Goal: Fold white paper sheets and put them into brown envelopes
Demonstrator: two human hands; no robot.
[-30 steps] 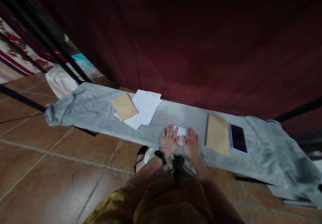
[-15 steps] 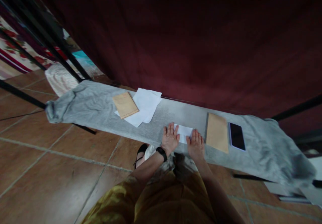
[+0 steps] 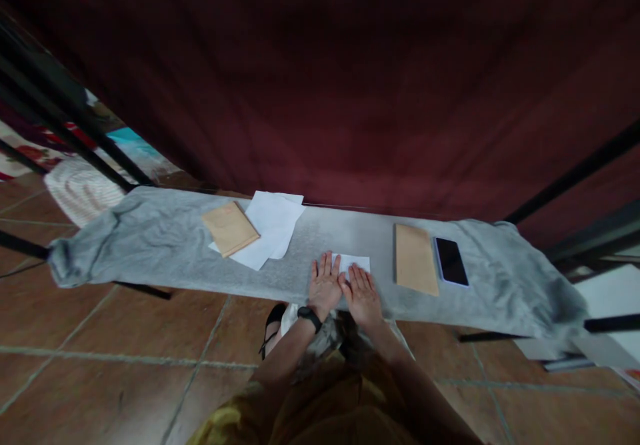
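The folded white paper (image 3: 361,260) is lying near the table's (image 3: 345,228) front edge, its long axis running left to right. Both hands, left (image 3: 325,288) and right (image 3: 363,296), are pressing flat, fingers pointing away; bare cloth is separating it from the right-hand envelope (image 3: 416,259).

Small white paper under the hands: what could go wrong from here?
The small white paper lies on soft grey cloth, so pressure from the left hand and right hand might shift it or crease it crookedly. Both hands cover part of it, so a misaligned edge could go unnoticed. The larger white sheets reach the cloth's far edge; a bump might send one off.
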